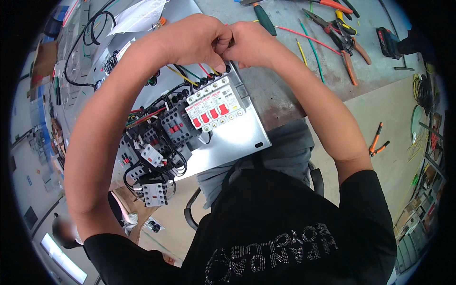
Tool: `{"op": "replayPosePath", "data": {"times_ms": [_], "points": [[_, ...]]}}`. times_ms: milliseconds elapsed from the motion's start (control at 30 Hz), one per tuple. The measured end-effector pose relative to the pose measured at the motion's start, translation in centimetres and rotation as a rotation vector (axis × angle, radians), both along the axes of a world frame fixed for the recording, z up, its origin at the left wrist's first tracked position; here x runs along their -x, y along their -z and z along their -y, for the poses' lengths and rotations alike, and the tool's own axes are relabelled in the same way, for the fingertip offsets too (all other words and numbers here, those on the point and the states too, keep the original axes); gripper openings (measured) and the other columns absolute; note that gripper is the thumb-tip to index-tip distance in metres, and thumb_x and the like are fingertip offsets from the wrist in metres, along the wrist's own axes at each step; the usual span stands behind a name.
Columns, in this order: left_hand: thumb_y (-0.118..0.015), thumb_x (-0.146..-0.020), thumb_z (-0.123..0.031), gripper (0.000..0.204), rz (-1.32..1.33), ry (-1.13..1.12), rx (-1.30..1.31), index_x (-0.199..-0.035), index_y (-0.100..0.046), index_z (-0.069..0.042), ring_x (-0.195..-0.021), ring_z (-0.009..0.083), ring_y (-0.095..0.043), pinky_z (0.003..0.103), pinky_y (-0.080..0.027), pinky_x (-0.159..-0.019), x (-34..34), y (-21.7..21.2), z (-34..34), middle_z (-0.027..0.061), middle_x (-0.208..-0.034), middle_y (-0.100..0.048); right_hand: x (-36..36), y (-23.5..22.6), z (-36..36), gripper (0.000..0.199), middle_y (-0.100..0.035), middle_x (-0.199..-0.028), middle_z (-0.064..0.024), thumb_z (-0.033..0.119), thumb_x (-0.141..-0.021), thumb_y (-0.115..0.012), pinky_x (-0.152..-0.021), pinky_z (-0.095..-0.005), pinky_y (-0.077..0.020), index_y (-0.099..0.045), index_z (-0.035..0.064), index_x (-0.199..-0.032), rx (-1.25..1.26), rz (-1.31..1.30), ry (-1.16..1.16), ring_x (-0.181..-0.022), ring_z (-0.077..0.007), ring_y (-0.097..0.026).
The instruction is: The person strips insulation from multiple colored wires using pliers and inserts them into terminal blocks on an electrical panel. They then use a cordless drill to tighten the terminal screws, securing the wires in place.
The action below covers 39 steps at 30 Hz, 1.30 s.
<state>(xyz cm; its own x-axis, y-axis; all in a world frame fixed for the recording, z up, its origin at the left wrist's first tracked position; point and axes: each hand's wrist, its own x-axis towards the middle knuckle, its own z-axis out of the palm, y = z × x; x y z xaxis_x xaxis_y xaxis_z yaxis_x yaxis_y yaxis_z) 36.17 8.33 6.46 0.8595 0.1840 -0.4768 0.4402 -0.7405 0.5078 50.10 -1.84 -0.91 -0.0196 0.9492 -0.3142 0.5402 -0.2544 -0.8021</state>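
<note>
My left hand (198,39) and my right hand (251,43) meet above the far edge of a metal mounting plate (235,145). Both have their fingers pinched together; whatever lies between them is hidden. Just below the hands sits a row of white circuit breakers (213,108) with red switches. Red, green and yellow wires run into black ring-like openings behind the breakers, and a red wire (205,71) passes under my left hand. Left of the breakers are grey contactors (176,127) with bundled black wires. A white-topped contactor (155,194) is at the plate's near left.
Right of my hands, a green-handled screwdriver (264,20), wire strippers (330,29) and loose wires, one of them green (311,50), lie on the table. A battery pack (388,42) is farther right. Orange-handled pliers (376,141) are on the floor. Another person (67,232) is at lower left.
</note>
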Motion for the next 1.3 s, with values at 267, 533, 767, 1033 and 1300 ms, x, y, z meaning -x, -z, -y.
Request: {"op": "replayPosePath", "data": {"times_ms": [267, 533, 767, 1033, 1300], "points": [[-0.091, -0.069, -0.016, 0.038, 0.054, 0.039, -0.238, -0.089, -0.063, 0.000, -0.074, 0.0354, -0.066, 0.043, -0.050, -0.067, 0.2, 0.3, 1.5, 0.0164, -0.078, -0.067, 0.2, 1.4, 0.6, 0.024, -0.077, -0.093, -0.0117, 0.028, -0.075, -0.078, -0.081, -0.0419, -0.0582, -0.080, 0.0178, -0.097, -0.181, 0.017, 0.016, -0.089, -0.0338, -0.072], [-0.091, -0.071, -0.014, 0.036, -0.039, -0.019, -0.162, -0.086, -0.061, 0.000, -0.073, 0.0301, -0.066, 0.041, -0.050, -0.067, -0.1, -0.5, 1.1, 0.0138, -0.077, -0.068, -0.1, 2.0, 0.7, 0.023, -0.076, -0.085, -0.0065, 0.017, -0.081, -0.078, -0.061, -0.0312, -0.0579, -0.078, 0.0103, -0.103, -0.242, -0.032, 0.032, -0.065, -0.0165, -0.071], [-0.090, -0.072, -0.022, 0.033, -0.070, -0.034, -0.067, -0.081, -0.064, -0.003, -0.078, 0.0314, -0.068, 0.042, -0.051, -0.069, 0.5, -1.1, 0.7, 0.0133, -0.080, -0.070, -0.2, 2.4, 1.1, 0.035, -0.073, -0.080, -0.0094, 0.033, -0.071, -0.083, -0.074, -0.0415, -0.0569, -0.074, 0.0091, -0.096, -0.299, -0.062, 0.058, -0.075, -0.0306, -0.072], [-0.080, -0.085, -0.015, 0.021, -0.031, -0.089, -0.111, -0.089, -0.068, 0.001, -0.068, 0.0169, -0.062, 0.036, -0.050, -0.066, 3.0, -4.2, 0.0, 0.0106, -0.075, -0.069, -0.4, 0.1, 2.2, 0.033, -0.069, -0.075, -0.0062, 0.023, -0.082, -0.083, -0.063, -0.0316, -0.0534, -0.068, 0.0034, -0.103, -0.094, -0.236, 0.059, -0.065, -0.0142, -0.069], [-0.076, -0.088, -0.019, 0.019, -0.002, -0.448, 0.029, -0.086, -0.072, -0.001, -0.067, 0.0194, -0.071, 0.037, -0.057, -0.063, 3.4, -1.4, -1.4, 0.0124, -0.079, -0.074, 0.5, -0.3, 2.1, 0.043, -0.070, -0.081, -0.0098, 0.033, -0.078, -0.082, -0.075, -0.0356, -0.0547, -0.076, 0.0092, -0.113, -0.333, -0.084, -0.023, -0.080, -0.0234, -0.069]]}}
